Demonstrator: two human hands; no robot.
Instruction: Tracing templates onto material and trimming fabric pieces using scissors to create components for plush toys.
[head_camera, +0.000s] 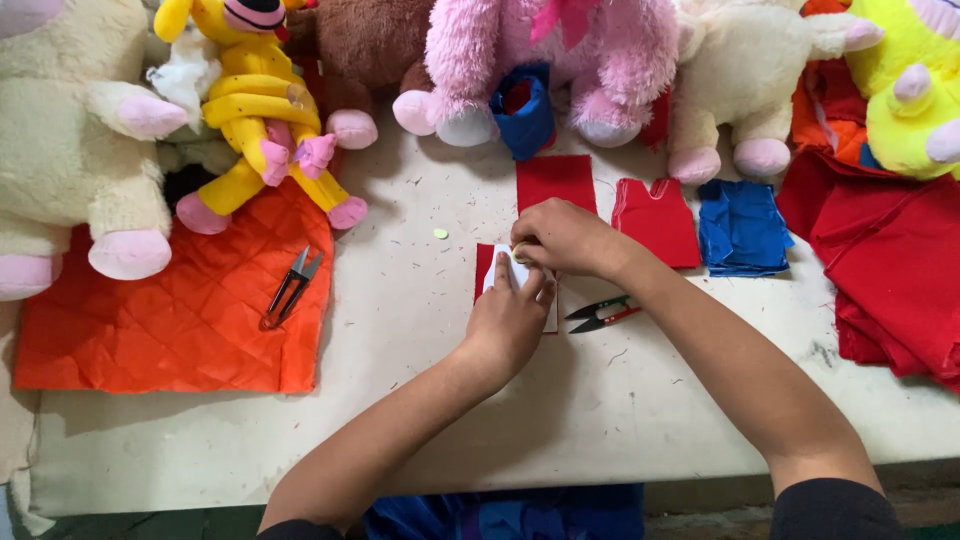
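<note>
My left hand (510, 318) lies flat, fingers spread, on a white cut-out shape (497, 276) that rests on a small red fabric piece (484, 262) at the table's middle. My right hand (562, 237) is curled over the top edge of the same white shape, fingertips pinched on it. Both hands hide most of the white shape and the red piece. Thread snips with red handles (603, 314) lie just right of my left hand.
A red cloth square (556, 180), a red vest-shaped piece (655, 218) and a blue piece (742, 226) lie beyond my hands. An orange quilted sheet (160, 320) with black snips (291, 288) is at left. Plush toys line the far edge (80, 150). Red fabric is piled at right (890, 270).
</note>
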